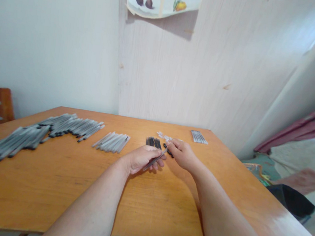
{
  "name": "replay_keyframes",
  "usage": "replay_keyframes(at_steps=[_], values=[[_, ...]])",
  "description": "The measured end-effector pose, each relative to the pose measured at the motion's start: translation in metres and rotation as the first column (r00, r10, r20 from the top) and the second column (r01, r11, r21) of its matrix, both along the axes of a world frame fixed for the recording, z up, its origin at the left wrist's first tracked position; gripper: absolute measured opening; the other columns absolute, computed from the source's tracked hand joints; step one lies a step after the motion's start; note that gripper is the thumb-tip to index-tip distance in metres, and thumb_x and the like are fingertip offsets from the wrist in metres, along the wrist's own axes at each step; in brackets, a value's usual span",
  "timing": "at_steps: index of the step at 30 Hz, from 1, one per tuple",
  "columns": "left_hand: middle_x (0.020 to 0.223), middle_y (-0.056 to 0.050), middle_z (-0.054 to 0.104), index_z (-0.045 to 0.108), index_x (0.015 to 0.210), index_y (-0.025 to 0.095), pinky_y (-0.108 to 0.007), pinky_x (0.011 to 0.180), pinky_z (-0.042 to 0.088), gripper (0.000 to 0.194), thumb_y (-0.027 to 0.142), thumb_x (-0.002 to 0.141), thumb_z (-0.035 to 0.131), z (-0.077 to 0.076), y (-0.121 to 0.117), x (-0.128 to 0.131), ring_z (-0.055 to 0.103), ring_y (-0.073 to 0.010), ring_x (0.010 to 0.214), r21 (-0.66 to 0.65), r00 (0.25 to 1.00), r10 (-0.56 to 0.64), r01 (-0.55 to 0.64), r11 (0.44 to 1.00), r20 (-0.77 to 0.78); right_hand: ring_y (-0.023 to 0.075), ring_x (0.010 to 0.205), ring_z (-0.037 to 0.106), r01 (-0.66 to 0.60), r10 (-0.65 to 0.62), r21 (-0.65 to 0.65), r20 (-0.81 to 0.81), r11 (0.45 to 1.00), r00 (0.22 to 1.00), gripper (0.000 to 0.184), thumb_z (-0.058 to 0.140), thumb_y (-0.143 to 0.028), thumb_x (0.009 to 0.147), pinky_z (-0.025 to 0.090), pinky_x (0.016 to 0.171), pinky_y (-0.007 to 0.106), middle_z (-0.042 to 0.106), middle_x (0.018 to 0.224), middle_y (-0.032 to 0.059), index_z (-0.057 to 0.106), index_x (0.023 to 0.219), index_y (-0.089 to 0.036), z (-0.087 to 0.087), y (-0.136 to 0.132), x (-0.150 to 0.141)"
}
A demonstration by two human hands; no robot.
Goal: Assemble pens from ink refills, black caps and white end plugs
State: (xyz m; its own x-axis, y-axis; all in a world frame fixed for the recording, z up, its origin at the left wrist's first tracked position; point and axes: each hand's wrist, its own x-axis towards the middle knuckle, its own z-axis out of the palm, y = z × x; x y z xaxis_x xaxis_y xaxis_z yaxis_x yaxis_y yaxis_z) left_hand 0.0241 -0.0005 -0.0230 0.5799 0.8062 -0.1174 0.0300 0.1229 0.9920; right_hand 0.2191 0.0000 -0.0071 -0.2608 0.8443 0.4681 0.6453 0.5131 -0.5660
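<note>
Both hands work over the middle of a wooden tabletop, with a slim grey pen (153,163) between them, raised above the wood and slanting up from lower left to upper right. Left hand (144,159): palm partly turned up, thumb pressed along the pen, fingers curled loosely beneath it; the pen is held. Right hand (179,152): knuckles up, thumb and fingers drawn together on the pen's far end; whether a smaller piece also sits in that pinch cannot be told. Just beyond the left hand, black rods (153,142) lie side by side in a row. Near the right fingers and partly hidden by them are small black pieces (169,150) and, farther back, small pale pieces (163,136). Left of the black rods, apart from them, lies a flat bundle of pale tubes (113,142). Farther left, a long spread of grey sticks (72,127) with dark ends reaches toward the left edge of the tabletop (162,215). At the far right corner, well apart from the hands, a neat row of tubes (199,136) lies flat. A wooden chair (6,104) stands at left.
</note>
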Motion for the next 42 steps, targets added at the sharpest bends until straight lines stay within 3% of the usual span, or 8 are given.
replay_keyframes(at_steps=[13,19,24,42], values=[[0.072,-0.001,0.063,0.062,0.079,0.014,-0.022,0.06,0.039,0.028,0.033,0.068,0.079,0.0045,-0.0016,0.0034,0.054,-0.009,0.061,0.164,0.988,0.153,-0.154,0.974,0.017,0.0119,0.061,0.041,0.015,-0.017,-0.059,-0.033,0.998,0.999,0.038,0.044,-0.042,0.091,0.03,0.059,0.026,0.044,0.061,-0.0029,0.041,0.06,-0.02,-0.0052,0.0057,-0.0008],[0.079,-0.011,0.069,0.067,0.094,0.009,-0.026,0.056,0.04,0.048,0.055,0.079,0.064,0.0055,-0.0008,-0.0006,0.055,-0.0114,0.055,0.08,0.997,0.071,-0.069,0.994,-0.015,0.0116,0.058,0.04,0.081,-0.084,-0.059,-0.065,0.995,0.994,0.037,0.042,-0.044,0.092,0.026,0.055,0.026,0.042,0.059,-0.0038,0.046,0.064,-0.02,-0.0052,0.0057,0.0023],[0.074,-0.009,0.068,0.068,0.092,0.01,-0.025,0.056,0.037,0.044,0.052,0.081,0.064,0.0055,-0.0023,-0.001,0.054,-0.0102,0.054,0.107,0.998,0.026,-0.02,0.994,-0.056,0.0113,0.057,0.039,0.075,-0.079,-0.059,-0.069,0.995,0.994,0.039,0.042,-0.045,0.092,0.026,0.055,0.026,0.041,0.058,-0.0042,0.046,0.063,-0.02,-0.0046,0.0048,0.0034],[0.072,-0.008,0.069,0.069,0.083,0.011,-0.024,0.059,0.039,0.03,0.041,0.077,0.07,0.0003,0.001,0.0032,0.056,-0.0108,0.058,0.224,0.989,0.129,-0.111,0.968,-0.067,0.0112,0.057,0.039,0.045,-0.057,-0.12,-0.098,0.992,0.994,0.04,0.046,-0.05,0.089,0.027,0.053,0.024,0.042,0.059,-0.0038,0.048,0.063,-0.02,-0.0063,0.0075,0.0046]])
